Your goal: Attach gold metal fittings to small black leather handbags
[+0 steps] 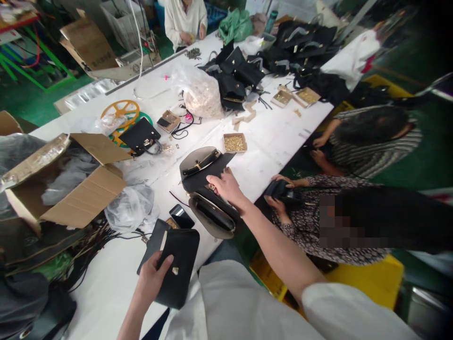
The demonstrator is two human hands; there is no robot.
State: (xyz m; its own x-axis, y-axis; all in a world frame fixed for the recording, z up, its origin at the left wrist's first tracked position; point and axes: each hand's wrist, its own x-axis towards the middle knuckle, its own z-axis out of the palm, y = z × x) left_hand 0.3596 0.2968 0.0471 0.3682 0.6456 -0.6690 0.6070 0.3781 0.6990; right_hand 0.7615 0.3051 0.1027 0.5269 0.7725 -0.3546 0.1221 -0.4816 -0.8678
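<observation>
1. A black bag (184,252) is held by the left hand (152,278) at the near edge of the white table (102,278); its left side is pinched between thumb and fingers, with the thumb laid over the front face, to the left of a small metal fitting (175,270).
2. The right hand (228,189) is stretched farther out, beside a far open bag (193,160) and a near open bag (198,222); its fingers are curled in towards the thumb; what is pinched there, if anything, cannot be told.
3. The black bag is judged light, with fairly stiff panels and a smooth, slightly slippery face; it is best gripped flat by a side edge, clear of the fitting, which could be scratched.
4. A phone (182,216) is seen just beyond the black bag; a box of gold-coloured pieces (235,142) is set farther off.
</observation>
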